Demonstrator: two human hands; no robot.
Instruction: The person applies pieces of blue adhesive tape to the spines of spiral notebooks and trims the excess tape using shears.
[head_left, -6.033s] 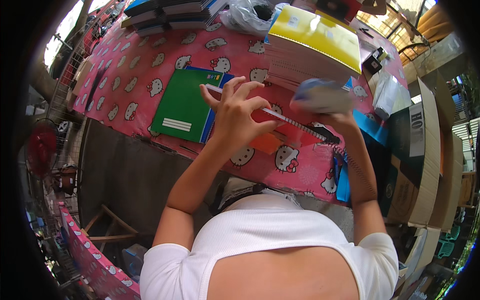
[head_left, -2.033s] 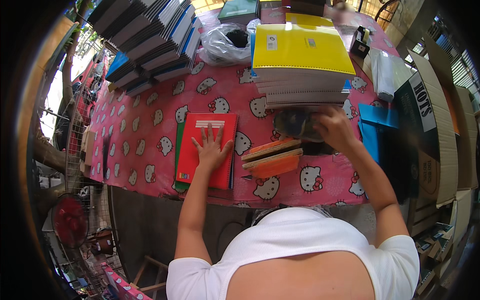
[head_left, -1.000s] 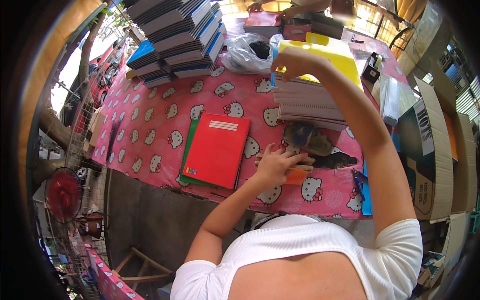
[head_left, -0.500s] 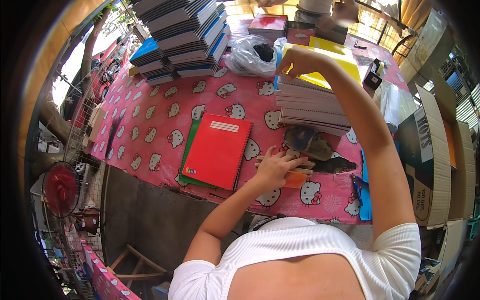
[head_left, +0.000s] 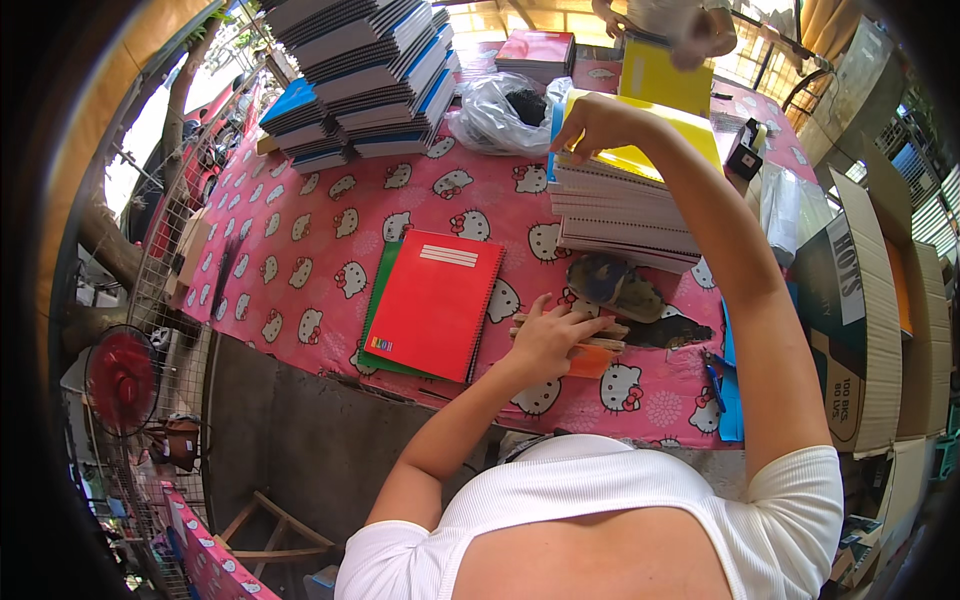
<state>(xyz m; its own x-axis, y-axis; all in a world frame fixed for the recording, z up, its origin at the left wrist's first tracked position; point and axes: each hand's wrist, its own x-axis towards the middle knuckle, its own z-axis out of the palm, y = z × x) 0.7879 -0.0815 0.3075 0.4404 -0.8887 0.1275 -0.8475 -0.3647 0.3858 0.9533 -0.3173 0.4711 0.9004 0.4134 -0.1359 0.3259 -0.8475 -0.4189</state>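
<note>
Blocks [head_left: 593, 361], orange-sided, sit under your left hand [head_left: 548, 342], grip spread, right of the red notebook [head_left: 437, 308]; beyond that notebook, rightward, your right hand's [head_left: 612, 125] at the yellow-topped stack [head_left: 628, 215], pinching or not, can't tell.

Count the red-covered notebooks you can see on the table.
2: the near red notebook, lying on a green notebook left of the left hand, and the far red notebook, topping a stack beyond the plastic bag. More may be hidden underneath.
</note>
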